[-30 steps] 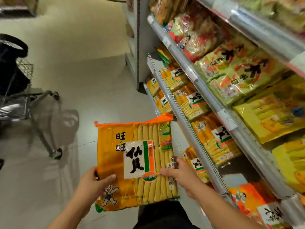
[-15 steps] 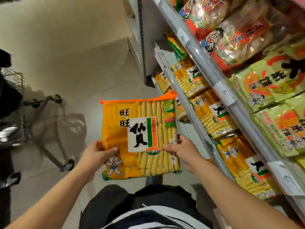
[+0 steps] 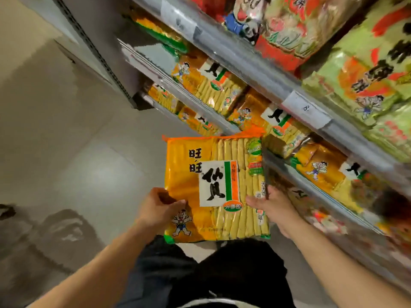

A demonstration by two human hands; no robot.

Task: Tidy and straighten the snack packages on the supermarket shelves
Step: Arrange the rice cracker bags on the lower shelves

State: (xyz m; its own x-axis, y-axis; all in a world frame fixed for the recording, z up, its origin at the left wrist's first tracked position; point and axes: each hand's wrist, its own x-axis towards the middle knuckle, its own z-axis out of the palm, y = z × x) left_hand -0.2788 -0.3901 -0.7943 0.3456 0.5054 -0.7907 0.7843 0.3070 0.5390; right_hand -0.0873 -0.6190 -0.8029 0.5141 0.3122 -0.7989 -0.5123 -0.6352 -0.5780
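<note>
Held pack: a large orange rice-cracker bag [image 3: 216,187] is upright and face-on, out over the floor [image 3: 73,152], its right edge against the front rail of the lower shelf [image 3: 311,185].
Left hand [image 3: 159,211]: grips the bag's left edge low down, thumb across the front.
Right hand [image 3: 274,208]: holds the lower right edge, thumb on the front, fingers behind.
Shelved packs: matching orange bags [image 3: 222,85] lie slanted behind the rail.
Hard to read: the shelves at the right blur badly; the price tag [image 3: 305,108] is illegible.
</note>
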